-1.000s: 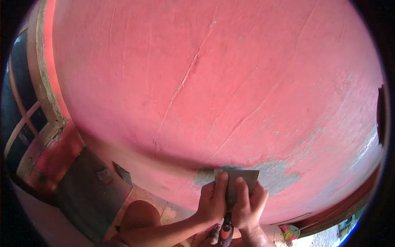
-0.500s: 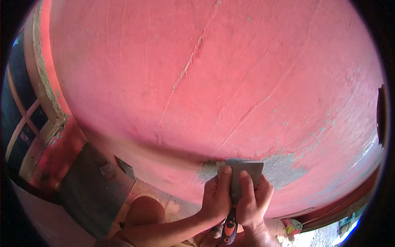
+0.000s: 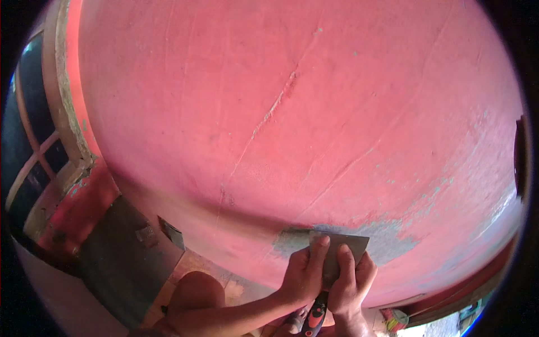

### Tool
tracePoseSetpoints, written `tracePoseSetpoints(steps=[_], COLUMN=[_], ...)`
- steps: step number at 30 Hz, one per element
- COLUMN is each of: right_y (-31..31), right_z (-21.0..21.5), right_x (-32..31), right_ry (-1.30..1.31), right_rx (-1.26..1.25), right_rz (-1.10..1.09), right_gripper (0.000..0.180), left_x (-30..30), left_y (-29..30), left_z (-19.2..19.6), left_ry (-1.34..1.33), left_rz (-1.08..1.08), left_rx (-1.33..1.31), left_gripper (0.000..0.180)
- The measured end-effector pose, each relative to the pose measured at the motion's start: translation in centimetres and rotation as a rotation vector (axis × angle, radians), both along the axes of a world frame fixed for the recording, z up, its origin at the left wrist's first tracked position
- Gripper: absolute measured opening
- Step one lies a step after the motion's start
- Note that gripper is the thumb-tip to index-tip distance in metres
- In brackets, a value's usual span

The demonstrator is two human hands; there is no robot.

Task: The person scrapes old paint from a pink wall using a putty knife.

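Both hands grip a scraper with a broad grey metal blade (image 3: 348, 245) and a black-and-red handle (image 3: 315, 318). My left hand (image 3: 304, 275) is closed on the blade's left side, thumb flat on its face. My right hand (image 3: 349, 281) is closed on the right side, its thumb also on the face. The blade's far edge is at the pink wall (image 3: 269, 151), over a bare grey patch (image 3: 387, 242) where the paint is gone. The handle points down toward me, below the hands.
A long raised crack (image 3: 273, 106) slants across the wall. A window frame (image 3: 70, 112) stands at the left. Below it lies a dark floor area (image 3: 126, 253), with a small dark flat piece (image 3: 172, 232) by the wall's foot. My bent knee (image 3: 196, 292) is lower left.
The scraper and both hands have moved slightly down and right, and more of the grey patch shows above and left of the blade. The whole view has shifted a little too.
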State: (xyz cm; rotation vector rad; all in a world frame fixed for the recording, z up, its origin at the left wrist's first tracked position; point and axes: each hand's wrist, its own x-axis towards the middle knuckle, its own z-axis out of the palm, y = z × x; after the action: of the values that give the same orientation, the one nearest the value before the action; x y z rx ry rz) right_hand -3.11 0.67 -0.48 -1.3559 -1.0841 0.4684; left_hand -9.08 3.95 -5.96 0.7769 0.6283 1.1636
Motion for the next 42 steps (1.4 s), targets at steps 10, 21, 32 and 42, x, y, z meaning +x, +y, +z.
tracePoseSetpoints(steps=[10,21,32,42], right_y=[-0.6,0.2,-0.2,-0.3], right_z=[0.0,-0.6,-0.3,-0.4], right_x=[0.0,0.0,0.0,-0.2], right_ry=[-0.01,-0.019,-0.006,0.084], right_rx=[-0.017,0.026,0.018,0.021], right_rz=[0.034,0.027,0.05,-0.001], right_gripper=[0.021,0.024,0.02,0.024], left_x=[-0.4,-0.4,-0.2,0.1], left_y=[-0.6,-0.1,-0.3,-0.4], left_z=[0.7,0.5,0.2,0.4], left_ry=[-0.058,0.034,0.018,0.022], left_rz=[-0.003,0.063,0.039,0.054], left_rx=[-0.082,0.011,-0.052,0.005], left_gripper=[0.049,0.05,0.053,0.054])
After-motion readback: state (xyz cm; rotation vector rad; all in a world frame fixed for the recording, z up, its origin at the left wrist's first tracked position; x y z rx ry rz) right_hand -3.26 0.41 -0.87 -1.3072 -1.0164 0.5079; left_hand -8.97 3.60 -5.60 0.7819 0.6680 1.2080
